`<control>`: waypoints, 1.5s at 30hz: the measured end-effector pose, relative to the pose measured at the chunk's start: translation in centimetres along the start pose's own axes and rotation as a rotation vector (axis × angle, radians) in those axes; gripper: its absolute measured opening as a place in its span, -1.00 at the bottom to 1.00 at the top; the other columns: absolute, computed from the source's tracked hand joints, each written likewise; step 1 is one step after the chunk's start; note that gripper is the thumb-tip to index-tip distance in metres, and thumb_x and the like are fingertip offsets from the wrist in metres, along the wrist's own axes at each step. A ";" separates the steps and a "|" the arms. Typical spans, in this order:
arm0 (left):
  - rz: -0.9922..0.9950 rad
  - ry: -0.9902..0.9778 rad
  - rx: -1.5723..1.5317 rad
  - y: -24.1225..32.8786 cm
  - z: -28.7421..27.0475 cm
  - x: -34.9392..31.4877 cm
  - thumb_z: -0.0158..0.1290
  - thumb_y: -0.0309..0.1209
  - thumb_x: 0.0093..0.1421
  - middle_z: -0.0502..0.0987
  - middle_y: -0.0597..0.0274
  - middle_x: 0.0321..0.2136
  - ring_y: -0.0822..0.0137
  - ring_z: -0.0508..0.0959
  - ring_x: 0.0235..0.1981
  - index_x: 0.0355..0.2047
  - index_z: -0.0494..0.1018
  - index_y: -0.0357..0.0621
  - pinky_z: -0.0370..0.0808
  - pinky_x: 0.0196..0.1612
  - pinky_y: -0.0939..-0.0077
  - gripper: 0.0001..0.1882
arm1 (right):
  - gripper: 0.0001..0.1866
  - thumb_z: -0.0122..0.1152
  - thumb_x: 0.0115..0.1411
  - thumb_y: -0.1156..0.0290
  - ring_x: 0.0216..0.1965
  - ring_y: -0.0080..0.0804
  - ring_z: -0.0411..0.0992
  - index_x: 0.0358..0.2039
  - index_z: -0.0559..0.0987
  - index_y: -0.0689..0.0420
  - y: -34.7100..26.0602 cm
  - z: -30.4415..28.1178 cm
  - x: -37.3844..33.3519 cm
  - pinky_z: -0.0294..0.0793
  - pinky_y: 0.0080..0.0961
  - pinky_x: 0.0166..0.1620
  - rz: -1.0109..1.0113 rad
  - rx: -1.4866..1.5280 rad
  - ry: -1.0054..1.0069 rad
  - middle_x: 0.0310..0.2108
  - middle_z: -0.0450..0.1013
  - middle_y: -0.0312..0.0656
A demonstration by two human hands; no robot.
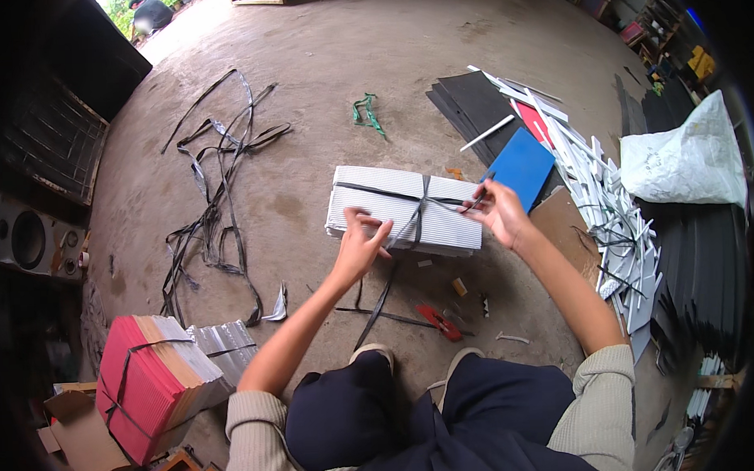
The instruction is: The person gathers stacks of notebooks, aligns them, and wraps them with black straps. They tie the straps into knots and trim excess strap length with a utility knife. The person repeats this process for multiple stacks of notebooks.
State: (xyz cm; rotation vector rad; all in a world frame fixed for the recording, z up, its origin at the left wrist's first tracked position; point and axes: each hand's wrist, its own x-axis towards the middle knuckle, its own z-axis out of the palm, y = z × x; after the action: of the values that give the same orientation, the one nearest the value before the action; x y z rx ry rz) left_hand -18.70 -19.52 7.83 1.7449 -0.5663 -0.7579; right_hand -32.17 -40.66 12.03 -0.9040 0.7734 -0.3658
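A bundle of white ridged sheets (368, 204) lies on the floor in front of me. A black strap (380, 190) runs along it and crosses a second band, with a knot right of the middle. My right hand (502, 216) pinches a loose strap end at the bundle's right side. Over the bundle's near left part is my left hand (362, 246), its fingers bent and apart, with nothing visible in them. Close to its fingertips, a strap tail (379, 302) trails from the knot toward my feet. A red cutter-like tool (439, 323) lies on the floor below the bundle.
Tangled black straps (221, 183) spread at the left, and a green strap (369, 115) lies beyond the bundle. A tied red-and-white stack (150, 385) stands near left. At right are a blue sheet (520, 168), white strips (609, 219) and a white sack (682, 162).
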 end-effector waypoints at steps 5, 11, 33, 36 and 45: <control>0.218 -0.176 0.935 2.4 2.6 3.0 -0.18 0.11 0.10 0.50 -0.04 -0.49 0.10 0.51 -0.40 -0.38 0.41 -0.30 0.38 -0.28 0.29 -0.40 | -0.83 -0.15 0.19 0.40 -0.36 -0.30 0.35 -0.45 0.34 0.23 5.4 -1.1 -1.3 0.41 -0.19 -0.10 0.118 0.091 -0.114 -0.47 0.32 -0.10; 0.168 -0.121 1.075 3.0 5.1 4.7 -0.16 0.07 0.08 0.52 -0.05 -0.54 0.00 0.53 -0.42 -0.58 0.50 -0.28 0.43 -0.36 0.22 -0.42 | -0.84 -0.15 0.20 0.40 -0.28 -0.36 0.38 -0.30 0.35 0.22 9.2 1.9 -2.2 0.40 -0.38 -0.13 0.148 0.001 -0.246 -0.31 0.36 -0.17; 0.670 0.400 0.562 -1.7 7.4 8.4 -0.09 -0.29 0.10 0.37 0.15 -0.64 0.14 0.40 -0.53 -0.56 0.32 -0.14 0.30 -0.42 0.30 -0.80 | -0.90 0.03 -0.14 0.65 -0.16 -0.16 0.32 -0.54 0.47 0.23 12.0 -2.8 2.7 0.32 -0.42 -0.14 -0.852 -1.048 -0.428 -0.23 0.31 -0.09; 0.747 0.417 0.612 -1.5 6.8 9.3 -0.08 -0.30 0.09 0.38 0.15 -0.63 0.14 0.40 -0.51 -0.56 0.31 -0.15 0.30 -0.42 0.32 -0.80 | -0.88 0.03 -0.13 0.64 -0.18 -0.16 0.32 -0.49 0.46 0.24 11.8 -1.9 3.3 0.32 -0.41 -0.15 -0.948 -1.023 -0.414 -0.24 0.30 -0.09; 0.922 0.285 0.891 -2.3 6.4 5.6 -0.01 -0.33 0.04 0.38 0.25 -0.53 0.26 0.38 -0.41 -0.51 0.30 -0.13 0.27 -0.33 0.39 -0.84 | -0.82 0.11 -0.05 0.46 -0.18 -0.16 0.23 -0.38 0.43 0.16 20.9 -7.1 -3.3 0.25 -0.28 -0.17 -0.748 -1.447 -0.333 -0.27 0.26 -0.11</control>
State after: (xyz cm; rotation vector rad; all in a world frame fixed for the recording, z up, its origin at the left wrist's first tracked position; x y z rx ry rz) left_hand -19.56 -27.00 3.19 1.9926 -1.5017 0.4716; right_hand -40.19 -30.57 -6.13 -2.5675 0.2515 -0.2424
